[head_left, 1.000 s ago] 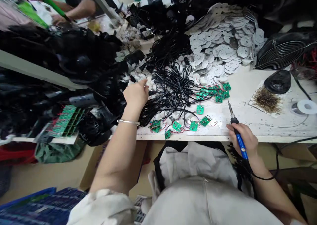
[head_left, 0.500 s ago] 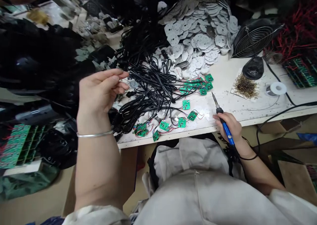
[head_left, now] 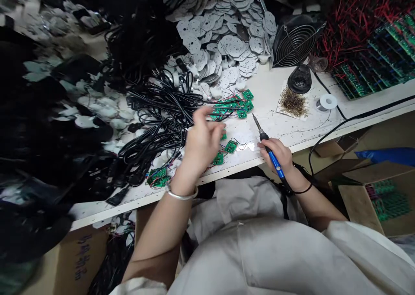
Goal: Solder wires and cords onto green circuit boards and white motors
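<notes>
My right hand [head_left: 280, 154] is wrapped round the blue handle of a soldering iron [head_left: 274, 158], its tip pointing up and left, apart from the boards. My left hand [head_left: 204, 137], slightly blurred, hovers over the bench with curved fingers apart and nothing visible between them. Under and beside it lie small green circuit boards [head_left: 231, 146] with thin wires, partly hidden by the hand. Beyond its fingertips is a cluster of similar boards [head_left: 248, 94]. Black cables [head_left: 162, 113] lie bundled to the left of that hand.
Grey perforated discs [head_left: 231, 46] are heaped at the back. A small fan [head_left: 295, 44], an iron stand [head_left: 300, 79], brown granules [head_left: 293, 102] and a solder spool [head_left: 327, 102] are on the right. Behind them lie red wires [head_left: 350, 22] and larger green boards [head_left: 372, 57].
My left hand has moved right from beside the cables to above the small boards, and its fingers have parted. My right hand still holds the soldering iron. The view has shifted right.
</notes>
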Available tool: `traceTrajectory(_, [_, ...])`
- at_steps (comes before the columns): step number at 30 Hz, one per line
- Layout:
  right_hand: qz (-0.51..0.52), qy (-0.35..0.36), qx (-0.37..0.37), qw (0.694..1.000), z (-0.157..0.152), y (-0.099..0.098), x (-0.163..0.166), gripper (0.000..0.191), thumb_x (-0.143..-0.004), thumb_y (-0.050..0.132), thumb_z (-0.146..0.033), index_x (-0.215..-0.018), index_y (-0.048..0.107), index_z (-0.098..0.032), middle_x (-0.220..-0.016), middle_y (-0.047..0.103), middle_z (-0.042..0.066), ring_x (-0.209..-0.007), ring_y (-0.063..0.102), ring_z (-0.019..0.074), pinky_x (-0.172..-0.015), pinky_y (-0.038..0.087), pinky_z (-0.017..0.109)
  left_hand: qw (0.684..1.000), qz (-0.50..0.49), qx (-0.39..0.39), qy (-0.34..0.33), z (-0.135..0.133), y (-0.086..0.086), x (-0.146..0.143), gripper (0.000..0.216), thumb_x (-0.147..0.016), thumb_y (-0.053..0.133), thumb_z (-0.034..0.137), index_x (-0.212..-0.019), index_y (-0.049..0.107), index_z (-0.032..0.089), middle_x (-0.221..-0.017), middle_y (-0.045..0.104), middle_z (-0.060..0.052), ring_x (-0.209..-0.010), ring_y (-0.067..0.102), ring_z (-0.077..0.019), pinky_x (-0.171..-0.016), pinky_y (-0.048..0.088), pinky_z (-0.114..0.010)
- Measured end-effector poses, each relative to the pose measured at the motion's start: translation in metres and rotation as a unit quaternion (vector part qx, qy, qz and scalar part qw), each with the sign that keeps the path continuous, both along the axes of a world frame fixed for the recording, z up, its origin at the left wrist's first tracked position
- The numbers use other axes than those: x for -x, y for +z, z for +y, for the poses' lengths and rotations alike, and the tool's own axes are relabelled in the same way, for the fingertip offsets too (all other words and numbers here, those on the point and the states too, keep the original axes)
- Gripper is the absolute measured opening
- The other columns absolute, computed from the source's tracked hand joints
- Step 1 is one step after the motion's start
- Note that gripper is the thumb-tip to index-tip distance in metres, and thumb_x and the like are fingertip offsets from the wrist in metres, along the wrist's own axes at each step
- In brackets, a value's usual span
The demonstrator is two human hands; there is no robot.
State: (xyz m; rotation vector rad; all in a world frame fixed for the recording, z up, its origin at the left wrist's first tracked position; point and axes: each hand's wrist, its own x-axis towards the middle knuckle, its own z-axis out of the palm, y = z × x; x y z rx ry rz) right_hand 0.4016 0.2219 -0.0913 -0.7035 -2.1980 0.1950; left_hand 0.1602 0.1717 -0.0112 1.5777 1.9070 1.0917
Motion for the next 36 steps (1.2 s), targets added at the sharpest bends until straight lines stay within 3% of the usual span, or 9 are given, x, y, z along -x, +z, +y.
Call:
traceTrajectory(3, [0.002, 0.005, 0.000, 1.000, 0.000, -0.002, 0.000, 0.031, -0.090, 0.056, -0.021, -0.121, 0.054, -0.020, -0.096, 0.069, 0.008, -0.088, 0.068, 0.0168, -0.073, 0.057, 0.025, 0.981, 0.147, 0.025, -0.121, 0.001, -0.013, -0.018, 0.014, -0.090, 0.051, 0.023, -0.103, 0.055, 0.017, -0.075, 0.072, -0.002, -0.067, 0.069, -0.0156, -0.059, 0.050, -0.024])
traceTrajectory(6, [-0.006, -0.001, 0.009, 1.000, 0.000, -0.002, 0.000, 0.031, -0.091, 0.055, -0.022, -0.123, 0.052, -0.020, -0.098, 0.069, 0.009, -0.089, 0.067, 0.0163, -0.074, 0.058, 0.025, 0.967, 0.193, -0.049, -0.161, -0.001, -0.024, -0.030, 0.015, -0.094, 0.050, 0.023, -0.091, 0.063, 0.016, -0.076, 0.072, -0.003, -0.068, 0.068, -0.0143, -0.062, 0.049, -0.023])
traceTrajectory(9, [-0.011, -0.017, 0.033, 0.999, -0.002, -0.001, 0.001, 0.030, -0.092, 0.053, -0.023, -0.123, 0.053, -0.021, -0.098, 0.067, 0.008, -0.089, 0.067, 0.0158, -0.075, 0.057, 0.025, 0.962, 0.190, -0.110, -0.163, -0.003, -0.030, -0.035, 0.016, -0.094, 0.053, 0.024, -0.091, 0.067, 0.016, -0.083, 0.073, -0.004, -0.074, 0.068, -0.0134, -0.068, 0.051, -0.022])
traceTrajectory(18, [-0.014, -0.025, 0.036, 0.999, -0.009, 0.003, 0.007, 0.024, -0.091, 0.057, -0.026, -0.115, 0.062, -0.025, -0.094, 0.063, 0.004, -0.077, 0.064, 0.0115, -0.071, 0.054, 0.020, 0.939, 0.297, -0.109, -0.133, -0.011, -0.045, -0.051, 0.023, -0.095, 0.049, 0.024, -0.096, 0.070, 0.017, -0.076, 0.066, -0.006, -0.069, 0.060, -0.0158, -0.063, 0.047, -0.027])
traceTrajectory(22, [-0.051, -0.051, 0.038, 0.997, -0.011, -0.001, 0.012, 0.018, -0.093, 0.054, -0.027, -0.107, 0.065, -0.030, -0.088, 0.065, 0.001, -0.066, 0.062, 0.0091, -0.061, 0.050, 0.019, 0.944, 0.265, -0.146, -0.133, -0.014, -0.046, -0.049, 0.019, -0.095, 0.052, 0.025, -0.094, 0.069, 0.018, -0.077, 0.067, -0.004, -0.070, 0.061, -0.0131, -0.065, 0.048, -0.024])
traceTrajectory(26, [-0.098, -0.061, 0.001, 0.993, -0.012, -0.003, 0.012, 0.018, -0.093, 0.052, -0.023, -0.099, 0.067, -0.029, -0.086, 0.066, 0.000, -0.068, 0.064, 0.0104, -0.060, 0.049, 0.019, 0.957, 0.182, -0.161, -0.156, -0.016, -0.045, -0.048, 0.014, -0.093, 0.055, 0.023, -0.092, 0.068, 0.017, -0.076, 0.066, -0.003, -0.071, 0.061, -0.0112, -0.066, 0.050, -0.021])
traceTrajectory(29, [-0.104, -0.056, 0.017, 0.993, -0.013, -0.002, 0.009, 0.020, -0.092, 0.050, -0.021, -0.098, 0.068, -0.028, -0.090, 0.066, 0.001, -0.071, 0.064, 0.0111, -0.061, 0.049, 0.020, 0.965, 0.146, -0.147, -0.161, -0.015, -0.043, -0.046, 0.013, -0.090, 0.057, 0.021, -0.084, 0.067, 0.018, -0.075, 0.066, -0.003, -0.070, 0.060, -0.0118, -0.066, 0.049, -0.024])
traceTrajectory(33, [-0.106, -0.039, 0.094, 0.989, -0.013, -0.004, 0.005, 0.019, -0.091, 0.051, -0.022, -0.096, 0.068, -0.028, -0.093, 0.066, 0.001, -0.073, 0.064, 0.0120, -0.062, 0.049, 0.021, 0.974, 0.163, -0.122, -0.103, -0.010, -0.040, -0.040, 0.015, -0.089, 0.056, 0.022, -0.077, 0.066, 0.019, -0.065, 0.060, 0.000, -0.065, 0.056, -0.0122, -0.066, 0.046, -0.026])
traceTrajectory(36, [-0.091, -0.039, 0.104, 0.990, -0.013, -0.006, 0.005, 0.019, -0.091, 0.051, -0.023, -0.097, 0.068, -0.029, -0.092, 0.065, 0.000, -0.069, 0.063, 0.0110, -0.060, 0.049, 0.021, 0.964, 0.233, -0.122, -0.046, -0.005, -0.042, -0.041, 0.014, -0.087, 0.058, 0.025, -0.078, 0.068, 0.020, -0.067, 0.061, -0.001, -0.068, 0.056, -0.0147, -0.066, 0.044, -0.029])
